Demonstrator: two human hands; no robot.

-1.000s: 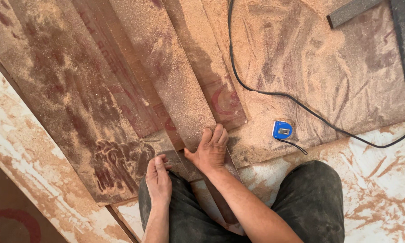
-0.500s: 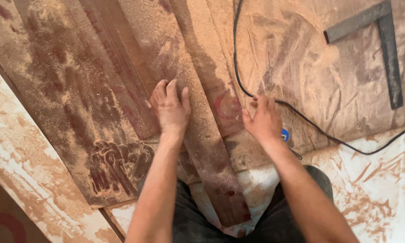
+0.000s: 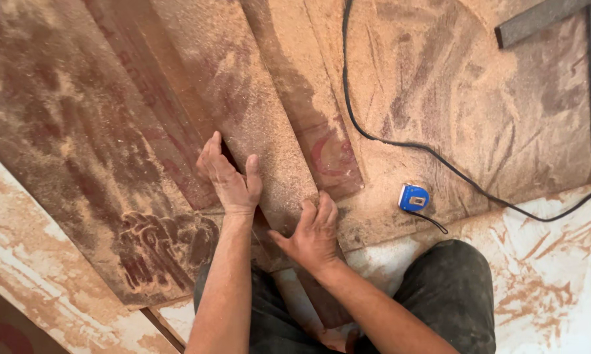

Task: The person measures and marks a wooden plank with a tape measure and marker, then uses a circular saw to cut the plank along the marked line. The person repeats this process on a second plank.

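Note:
A long reddish wooden plank (image 3: 256,118), thick with sawdust, lies slanted on top of other boards (image 3: 79,144). My left hand (image 3: 228,178) is at its left edge, fingers tucked into the dark gap beside it and thumb spread on top. Curled over the plank's near right corner is my right hand (image 3: 314,231). Both forearms reach up from the bottom of the view.
A blue tape measure (image 3: 413,196) lies right of my right hand. A black cable (image 3: 387,139) curves across the dusty board (image 3: 453,98) behind it. A grey steel square (image 3: 558,16) sits at the top right. My dark-trousered knee (image 3: 448,295) is over the white dusty floor (image 3: 551,288).
Half a second ago my hands were spread apart, the right one near the tape measure. Both have drawn in onto the middle plank, the left at its edge, the right at its near corner.

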